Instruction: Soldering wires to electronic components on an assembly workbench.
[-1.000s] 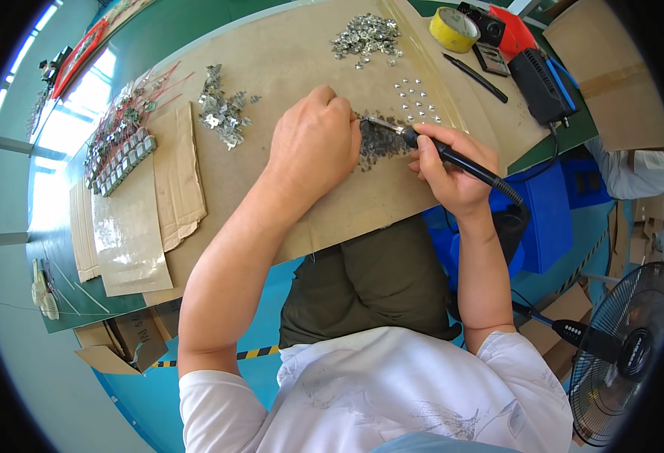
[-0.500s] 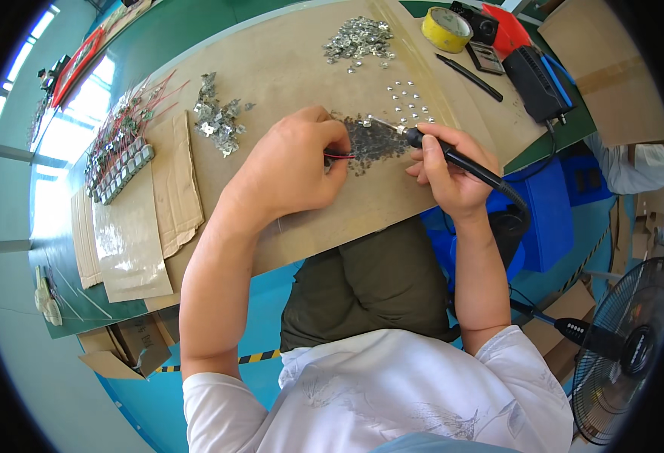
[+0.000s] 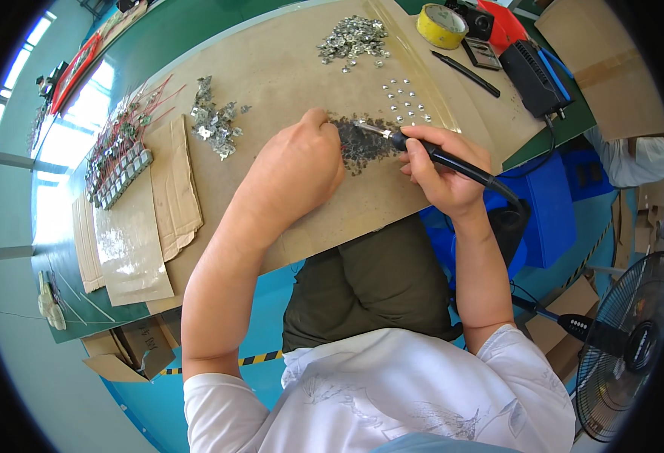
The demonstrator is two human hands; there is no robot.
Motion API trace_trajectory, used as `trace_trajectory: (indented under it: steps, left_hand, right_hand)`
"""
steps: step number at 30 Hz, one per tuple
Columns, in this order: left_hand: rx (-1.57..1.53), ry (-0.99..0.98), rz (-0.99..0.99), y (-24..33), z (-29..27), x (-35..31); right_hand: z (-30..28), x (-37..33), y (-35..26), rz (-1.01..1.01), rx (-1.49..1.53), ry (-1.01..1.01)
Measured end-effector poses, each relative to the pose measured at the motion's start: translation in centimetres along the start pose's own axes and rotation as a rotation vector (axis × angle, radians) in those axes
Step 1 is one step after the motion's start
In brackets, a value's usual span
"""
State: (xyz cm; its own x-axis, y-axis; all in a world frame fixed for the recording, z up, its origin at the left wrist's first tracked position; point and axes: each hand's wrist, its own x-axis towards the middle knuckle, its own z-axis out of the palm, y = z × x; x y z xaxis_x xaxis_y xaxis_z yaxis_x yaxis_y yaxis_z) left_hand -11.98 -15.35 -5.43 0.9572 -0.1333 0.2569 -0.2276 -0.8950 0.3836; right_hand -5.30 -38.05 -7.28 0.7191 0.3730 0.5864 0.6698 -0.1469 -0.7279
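Note:
My right hand [image 3: 457,181] grips a black soldering iron [image 3: 453,160] like a pen, its metal tip pointing left over a dark, speckled patch of tiny pieces [image 3: 362,151] on the brown work surface. Just left of that tip, my left hand [image 3: 302,162] is closed, its back turned up. Whatever its fingertips pinch is hidden behind the hand. Beyond the iron, several small silver metal pieces [image 3: 400,98] lie spaced out, with a heap of silver metal parts [image 3: 353,38] farther back. Another loose pile of flat metal pieces [image 3: 215,124] is left of my left hand.
At the left stand grouped small motor-like parts with red wires [image 3: 120,177], beside cardboard sheets [image 3: 173,181]. Yellow tape [image 3: 441,26], a black pen [image 3: 466,73] and a black power box [image 3: 534,79] sit at the back right. A fan [image 3: 626,347] stands lower right.
My left hand has turned over and drawn slightly left, hiding the red and black wire that showed at its fingers. The soldering iron has shifted slightly left and stays in my right hand.

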Motion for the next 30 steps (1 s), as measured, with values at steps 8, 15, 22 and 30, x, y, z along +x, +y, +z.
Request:
trace_trajectory:
  steps: [8, 15, 22, 30]
  left_hand:
    - [-0.132, 0.097, -0.150, 0.3, 0.3, 0.4]
    - [-0.149, 0.127, -0.155, 0.7, 1.1, 0.8]
    - [-0.106, 0.113, -0.122, 0.1, 1.3, 1.0]
    - [-0.087, 0.152, -0.090, -0.4, 1.8, 1.8]
  right_hand:
    - [0.2, -0.3, 0.1, 0.009, 0.046, 0.045]
    - [0.3, -0.1, 0.1, 0.022, 0.033, 0.054]
    - [0.5, -0.1, 0.3, 0.027, 0.032, 0.051]
    - [0.4, 0.1, 0.4, -0.017, -0.015, 0.047]
